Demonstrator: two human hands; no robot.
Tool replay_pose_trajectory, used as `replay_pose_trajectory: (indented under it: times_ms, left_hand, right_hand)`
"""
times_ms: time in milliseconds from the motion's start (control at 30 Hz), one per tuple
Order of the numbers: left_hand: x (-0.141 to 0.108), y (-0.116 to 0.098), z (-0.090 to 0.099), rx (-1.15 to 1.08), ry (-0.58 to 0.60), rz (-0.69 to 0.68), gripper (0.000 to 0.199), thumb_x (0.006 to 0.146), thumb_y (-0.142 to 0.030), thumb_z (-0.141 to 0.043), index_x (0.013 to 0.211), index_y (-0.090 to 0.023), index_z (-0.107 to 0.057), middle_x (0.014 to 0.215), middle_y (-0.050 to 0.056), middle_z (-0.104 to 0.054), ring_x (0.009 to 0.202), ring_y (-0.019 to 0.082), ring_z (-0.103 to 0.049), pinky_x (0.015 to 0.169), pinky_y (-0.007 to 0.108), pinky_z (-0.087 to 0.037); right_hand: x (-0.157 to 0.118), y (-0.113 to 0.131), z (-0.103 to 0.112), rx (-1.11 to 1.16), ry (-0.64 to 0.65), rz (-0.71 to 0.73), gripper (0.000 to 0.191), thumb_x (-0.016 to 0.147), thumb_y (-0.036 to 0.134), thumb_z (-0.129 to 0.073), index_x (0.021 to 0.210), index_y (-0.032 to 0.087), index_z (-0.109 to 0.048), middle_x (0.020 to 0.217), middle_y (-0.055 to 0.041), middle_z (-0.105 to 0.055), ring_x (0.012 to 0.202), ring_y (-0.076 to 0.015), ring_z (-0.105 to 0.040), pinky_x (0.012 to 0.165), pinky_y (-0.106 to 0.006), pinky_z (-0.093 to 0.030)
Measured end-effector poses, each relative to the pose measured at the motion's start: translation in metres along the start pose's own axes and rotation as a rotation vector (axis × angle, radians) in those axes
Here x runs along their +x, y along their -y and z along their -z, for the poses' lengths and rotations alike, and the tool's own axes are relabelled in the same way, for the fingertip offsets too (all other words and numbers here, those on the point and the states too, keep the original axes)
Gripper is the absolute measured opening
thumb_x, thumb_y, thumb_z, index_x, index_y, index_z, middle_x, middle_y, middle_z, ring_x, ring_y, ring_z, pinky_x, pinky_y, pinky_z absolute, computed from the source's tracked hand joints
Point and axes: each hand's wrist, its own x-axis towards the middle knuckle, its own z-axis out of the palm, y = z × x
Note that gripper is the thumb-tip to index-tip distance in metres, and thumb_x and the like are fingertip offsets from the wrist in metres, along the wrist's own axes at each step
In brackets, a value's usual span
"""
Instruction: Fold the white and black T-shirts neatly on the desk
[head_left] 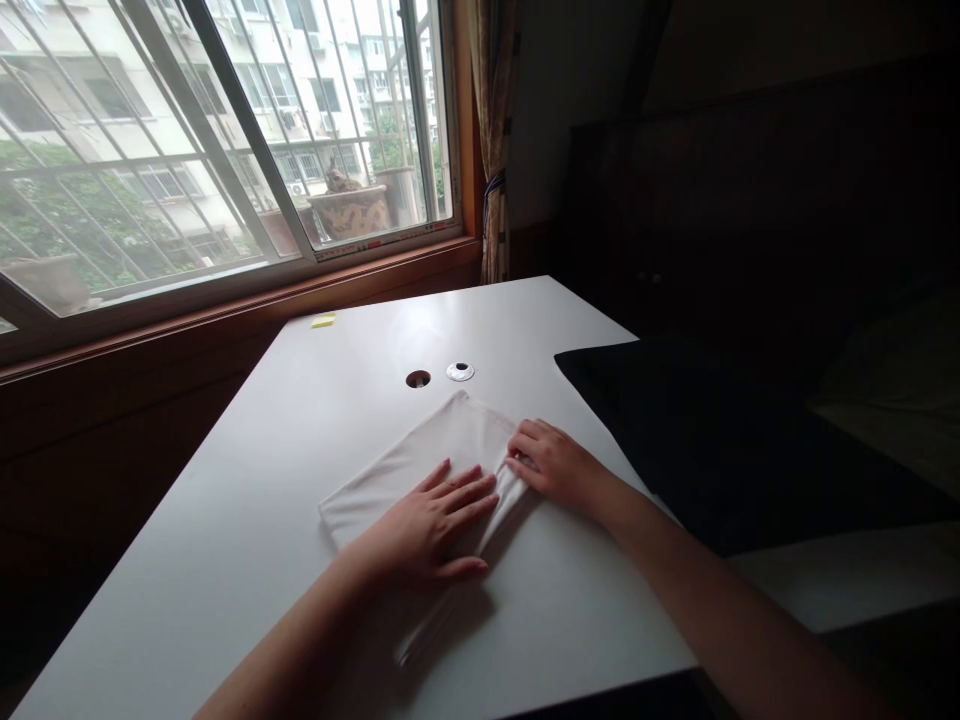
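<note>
A thin white cloth point(427, 455) lies folded into a rough four-sided shape on the white table point(247, 500). On top of it rests my left hand point(439, 515), palm down and fingers spread, covering its middle and near left part. My right hand point(551, 460) has its fingers curled and pinched on the cloth's right edge, where the fabric bunches into creases. A pale, sheer narrow strip trails toward me below my left hand; whether it belongs to the cloth I cannot tell.
Beyond the cloth are a dark round hole point(418, 380) and a silver-rimmed grommet point(460, 372) in the tabletop. A yellow sticky note point(322, 321) is near the far left corner. Dark material point(712, 440) covers the right side. A barred window point(225, 130) and curtain point(495, 140) stand behind.
</note>
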Motion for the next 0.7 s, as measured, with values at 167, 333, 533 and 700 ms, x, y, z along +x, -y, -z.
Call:
replay_pose_trajectory:
  times_ms: [167, 333, 533, 700]
  left_hand:
    - [0.006, -0.016, -0.006, -0.018, 0.036, -0.058, 0.084, 0.097, -0.063, -0.052, 0.164, -0.022, -0.022, 0.170, 0.012, -0.023, 0.158, 0.033, -0.017, 0.130, 0.059, -0.006]
    - [0.008, -0.023, -0.007, -0.023, 0.031, -0.103, 0.073, 0.099, -0.057, -0.051, 0.161, -0.023, -0.033, 0.170, 0.006, -0.027, 0.158, 0.030, -0.018, 0.131, 0.056, -0.007]
    - [0.006, -0.016, -0.004, 0.029, 0.025, -0.089, 0.063, 0.094, -0.034, -0.058, 0.155, -0.030, -0.042, 0.168, 0.001, -0.032, 0.157, 0.028, -0.024, 0.130, 0.058, -0.009]
    - [-0.008, 0.004, 0.008, 0.099, -0.035, 0.018, 0.077, 0.088, -0.013, -0.053, 0.160, -0.030, -0.032, 0.163, 0.003, -0.042, 0.156, 0.027, -0.027, 0.130, 0.060, -0.007]
  right_hand:
    - [-0.002, -0.006, -0.005, -0.001, 0.005, -0.035, 0.013, 0.099, 0.022, -0.054, 0.099, 0.023, -0.067, 0.103, -0.0072, -0.064, 0.100, -0.0240, -0.059, 0.094, -0.039, -0.049]
    - [-0.005, -0.016, -0.006, -0.051, -0.074, -0.142, 0.022, 0.103, 0.022, -0.047, 0.111, 0.025, -0.068, 0.111, -0.0097, -0.065, 0.104, -0.0275, -0.057, 0.095, -0.046, -0.050]
    - [-0.004, -0.028, -0.002, -0.021, -0.189, -0.222, 0.023, 0.099, 0.017, -0.047, 0.108, 0.022, -0.069, 0.106, -0.0102, -0.067, 0.104, -0.0280, -0.061, 0.098, -0.045, -0.052]
    - [0.001, -0.016, -0.001, 0.063, -0.262, -0.101, 0.027, 0.099, 0.016, -0.047, 0.109, 0.023, -0.072, 0.107, -0.0098, -0.068, 0.105, -0.0274, -0.064, 0.100, -0.047, -0.054]
